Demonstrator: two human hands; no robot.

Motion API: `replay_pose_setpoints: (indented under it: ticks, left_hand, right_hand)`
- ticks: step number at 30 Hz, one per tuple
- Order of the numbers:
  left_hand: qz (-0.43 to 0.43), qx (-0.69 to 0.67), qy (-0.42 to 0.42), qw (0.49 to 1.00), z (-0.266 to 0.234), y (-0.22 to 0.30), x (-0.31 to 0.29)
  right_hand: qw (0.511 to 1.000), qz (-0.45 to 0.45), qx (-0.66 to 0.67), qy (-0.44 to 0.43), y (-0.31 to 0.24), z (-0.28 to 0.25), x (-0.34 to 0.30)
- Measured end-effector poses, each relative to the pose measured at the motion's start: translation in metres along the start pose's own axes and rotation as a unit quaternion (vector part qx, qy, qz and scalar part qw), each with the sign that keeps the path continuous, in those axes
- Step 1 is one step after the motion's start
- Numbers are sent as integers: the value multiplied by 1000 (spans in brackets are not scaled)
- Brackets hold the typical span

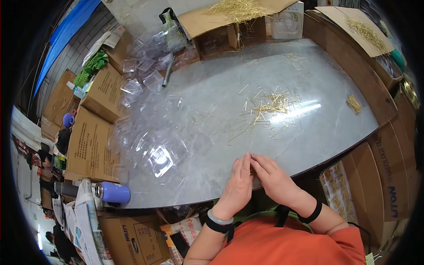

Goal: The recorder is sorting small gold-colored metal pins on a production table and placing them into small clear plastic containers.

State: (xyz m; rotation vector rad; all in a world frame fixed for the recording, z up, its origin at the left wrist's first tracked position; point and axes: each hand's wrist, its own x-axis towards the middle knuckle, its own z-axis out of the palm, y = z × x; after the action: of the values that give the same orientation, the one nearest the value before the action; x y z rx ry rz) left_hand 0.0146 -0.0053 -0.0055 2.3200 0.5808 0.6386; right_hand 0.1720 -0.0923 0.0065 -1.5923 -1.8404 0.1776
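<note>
Left hand: the left hand [236, 185] slanted up over the near table edge, fingers long and close together, its fingertips meeting those of the other.
Right hand: the right hand [274, 179] leaned in from the other side, fingers nearly straight, leaving only a narrow gap between the palms.
Between the palms: a sliver of something showed there, too small and shaded to name; whether the hands gripped it could not be told.
Loose gold wires: the gold wires [273, 106] lay scattered beyond the fingertips, a little to the right, crossing at many angles and apart from both hands.
Gold bundle: a small gold bundle [353, 104] sat well to the right of the hands, its pieces lying closely together.
Clear boxes: the clear plastic boxes [161, 161] spread to the left of the hands, well clear of the wires.
Good handling: if wires were in the palms, light, even pressure from both sides seemed best, with fingertips level so the ends lined up.
Likely trouble: squeezing hard could have bent thin pieces, and a loose lower gap could have let some slip toward the table [309, 148] edge.
</note>
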Motion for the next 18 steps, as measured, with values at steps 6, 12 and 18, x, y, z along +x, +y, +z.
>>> replay_pose_setpoints:
  ticks: [6,12,18]
  left_hand:
    - [13,-39,-23,999,-16,6,2]
    - [-21,-17,-14,1000,-2,5,0]
    - [-65,-38,53,996,-24,13,-15]
  right_hand:
    - [998,-8,-54,-10,3,-5,-3]
    - [998,-14,-65,-1,-4,-3,-3]
    - [997,6,-78,16,9,-1,-6]
